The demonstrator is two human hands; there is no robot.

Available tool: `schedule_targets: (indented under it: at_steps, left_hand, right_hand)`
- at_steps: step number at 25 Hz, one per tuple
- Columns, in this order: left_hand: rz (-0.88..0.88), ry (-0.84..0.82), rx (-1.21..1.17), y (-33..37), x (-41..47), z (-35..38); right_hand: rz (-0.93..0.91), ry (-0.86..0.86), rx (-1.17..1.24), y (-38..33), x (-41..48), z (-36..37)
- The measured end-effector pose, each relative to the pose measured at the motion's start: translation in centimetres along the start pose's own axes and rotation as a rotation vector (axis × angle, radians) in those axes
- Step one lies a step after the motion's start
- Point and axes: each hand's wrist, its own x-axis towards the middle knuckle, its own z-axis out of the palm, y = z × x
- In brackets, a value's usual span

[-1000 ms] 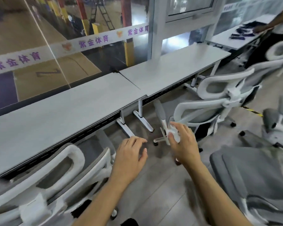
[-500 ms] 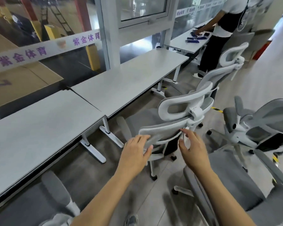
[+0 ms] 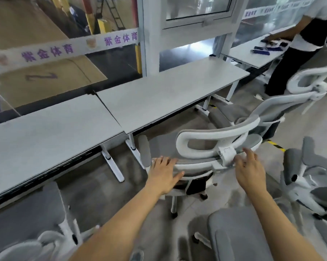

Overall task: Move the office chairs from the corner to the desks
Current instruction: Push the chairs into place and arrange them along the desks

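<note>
Two bare hands reach to the white-framed office chair with grey mesh back; it stands on the floor near the edge of the right grey rectangular tabletop, its back toward the camera. The left hand lies flat on the backrest's top edge, fingers straight and a little apart; the right hand is just beside the white headrest bracket, fingers loose and apart; whether they touch it I cannot tell. A second similar chair stands farther right, near a standing person.
</note>
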Motion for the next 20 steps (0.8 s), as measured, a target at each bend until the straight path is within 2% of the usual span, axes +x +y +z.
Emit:
schedule_targets:
  at_steps: [2,5,9,12,16,20]
  left_hand:
    - [-0.083,0.102,-0.019,1.6,-0.7,0.6]
    - [-0.177,0.168,-0.014,3.7,-2.1,1.2]
    - [-0.239,0.23,-0.031,5.7,-4.8,2.6]
    - [-0.279,0.252,-0.037,6.6,-7.4,3.7]
    - [-0.348,0.241,-0.018,4.9,-10.3,2.8]
    - [-0.324,0.223,-0.022,0.9,-13.7,2.0]
  right_hand:
    - [-0.029,-0.061,-0.042,2.8,2.4,0.5]
    - [-0.12,-0.132,-0.094,6.8,4.3,1.5]
    - [-0.161,-0.064,0.021,7.2,3.7,0.8]
    - [-0.276,-0.047,0.07,7.1,3.1,0.4]
    - [-0.316,-0.068,0.131,4.8,1.9,2.1]
    - [-0.37,-0.041,0.142,4.2,-2.2,3.8]
